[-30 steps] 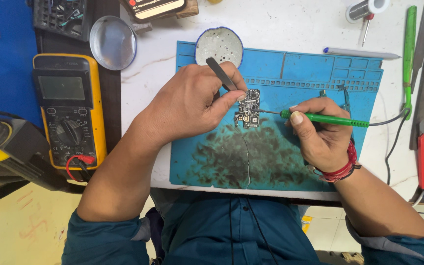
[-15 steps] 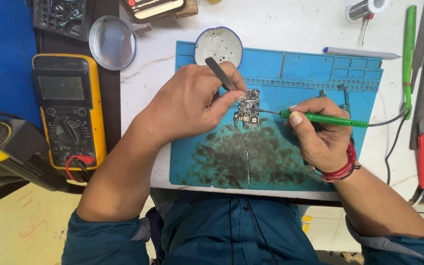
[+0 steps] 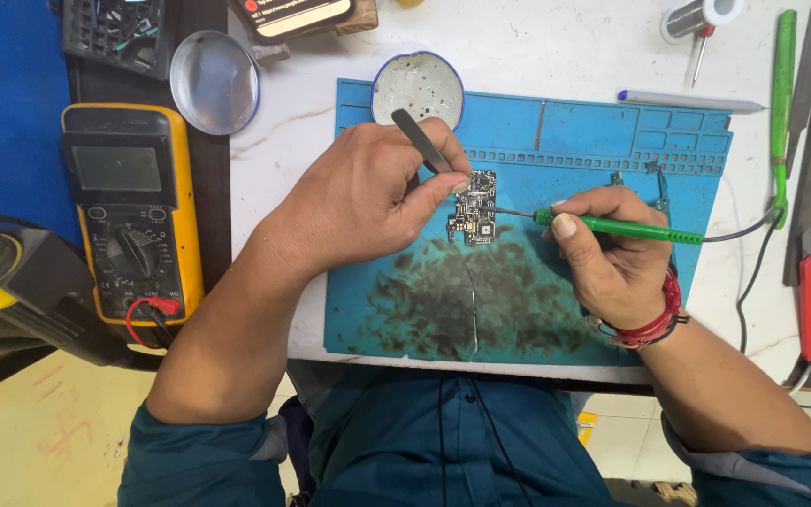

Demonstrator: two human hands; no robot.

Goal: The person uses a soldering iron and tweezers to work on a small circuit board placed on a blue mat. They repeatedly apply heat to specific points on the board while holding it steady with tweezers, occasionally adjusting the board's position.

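Small circuit board (image 3: 474, 208) lies on the blue work mat (image 3: 612, 141), abt mid-mat, a bit toward the far edge, just below the mat's row of small slots. Board's long axis runs roughly near-far, slightly tilted.

L hand (image 3: 368, 192) comes in from the mat's left side, fingers curled, pinching grey tweezers (image 3: 421, 141). Tweezer shaft slants from upper-left down to the board's top-left corner; tips appear to touch/pin the board there, exact contact pt hidden by thumb. L hand is the nearer one, fingertips practically on the board edge.

R hand (image 3: 612, 253) comes from the right, wrapped pen-style round a green soldering iron (image 3: 626, 228). Iron lies nearly parallel to the mat's far edge, tip pointing left, reaching the board's right edge abt mid-height; looks touching, too fine to be sure. R hand itself sits apart from the board, only the tip bridges. Wrist is bent back, forearm angling to near-right corner, red thread bands on wrist. Iron's cord trails off right.

So board sits between both hands: tweezers from upper-left, iron from right.

Around: round tin (image 3: 418, 86) at mat's far edge, dark scorch stains on mat's near half, yellow multimeter (image 3: 133, 216) left of the bench top, round metal lid (image 3: 215, 82) far-left, solder spool (image 3: 701, 17) far-right.
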